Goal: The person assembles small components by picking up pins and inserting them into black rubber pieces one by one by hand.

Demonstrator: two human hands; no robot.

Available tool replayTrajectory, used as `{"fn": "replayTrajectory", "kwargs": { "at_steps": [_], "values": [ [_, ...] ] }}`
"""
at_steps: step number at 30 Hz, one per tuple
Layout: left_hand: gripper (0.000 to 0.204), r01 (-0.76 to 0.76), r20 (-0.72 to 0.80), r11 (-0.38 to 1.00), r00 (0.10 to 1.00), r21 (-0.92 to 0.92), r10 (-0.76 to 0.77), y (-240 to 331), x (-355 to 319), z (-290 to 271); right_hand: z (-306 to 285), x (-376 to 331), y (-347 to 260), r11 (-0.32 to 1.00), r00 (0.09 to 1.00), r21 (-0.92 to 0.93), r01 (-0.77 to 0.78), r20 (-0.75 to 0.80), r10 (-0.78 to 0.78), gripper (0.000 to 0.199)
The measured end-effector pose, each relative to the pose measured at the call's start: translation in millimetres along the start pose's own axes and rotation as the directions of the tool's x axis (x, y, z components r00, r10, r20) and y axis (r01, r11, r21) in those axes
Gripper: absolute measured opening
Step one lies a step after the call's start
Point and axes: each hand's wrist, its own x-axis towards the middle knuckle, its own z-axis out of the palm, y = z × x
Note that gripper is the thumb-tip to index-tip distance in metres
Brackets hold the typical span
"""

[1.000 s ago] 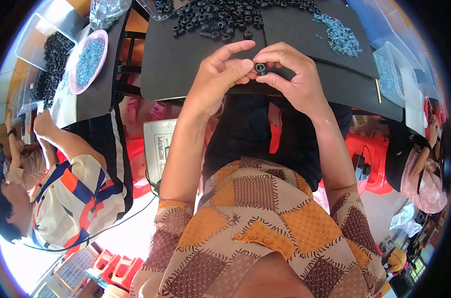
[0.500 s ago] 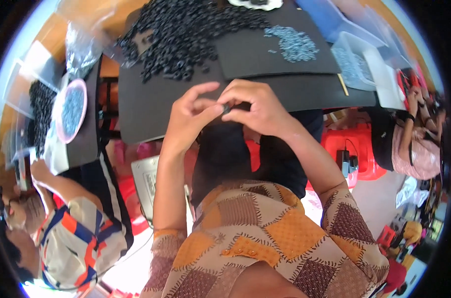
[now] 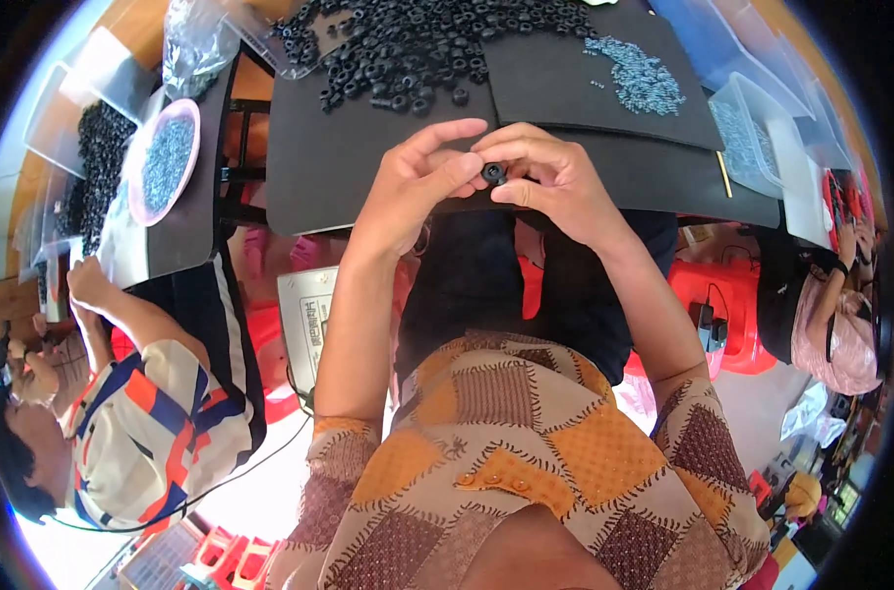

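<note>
Hands lower in view than before; both hands' fingers [image 3: 462,167] pinching black ring [image 3: 492,174].

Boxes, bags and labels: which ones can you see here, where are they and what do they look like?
Pale grey box with dark print: below the black mat's edge, left of the person's left forearm; rectangular.
Clear crinkly plastic bag: top left, beside the heap of black rubber rings; see-through.
Clear plastic tub: right of the mat; rectangular, holding small grey metal bits.
Round pink bowl: left table; holds grey bits.
No screens or signs are clear enough to tell.
</note>
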Motion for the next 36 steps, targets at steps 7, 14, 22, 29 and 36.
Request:
{"fn": "replayTrajectory", "kwargs": {
  "at_steps": [7,14,22,29,36],
  "values": [
    [0.044,-0.05,-0.079,0.998,0.996,-0.03,0.048,-7,-3,-1,13,-2,-4,0.944,0.983,-0.314,0.1,-0.119,-0.143,0.028],
    [0.028,-0.068,-0.129,0.992,0.99,-0.103,0.054,-13,-4,-2,23,-4,-2,0.747,0.944,-0.653,0.124,-0.154,-0.292,0.016],
    [0.019,-0.099,-0.13,0.994,0.987,-0.047,0.092,-12,-4,0,29,-1,0,0.577,0.933,-0.807,0.125,-0.103,-0.346,0.011],
    [0.018,-0.09,-0.144,0.993,0.986,-0.07,0.08,-14,-4,0,34,1,3,0.464,0.924,-0.876,0.133,-0.06,-0.379,0.009],
    [0.016,-0.069,-0.136,0.992,0.989,-0.11,0.054,-15,-4,1,38,0,10,0.522,0.921,-0.848,0.092,-0.126,-0.368,0.013]
  ]
}}
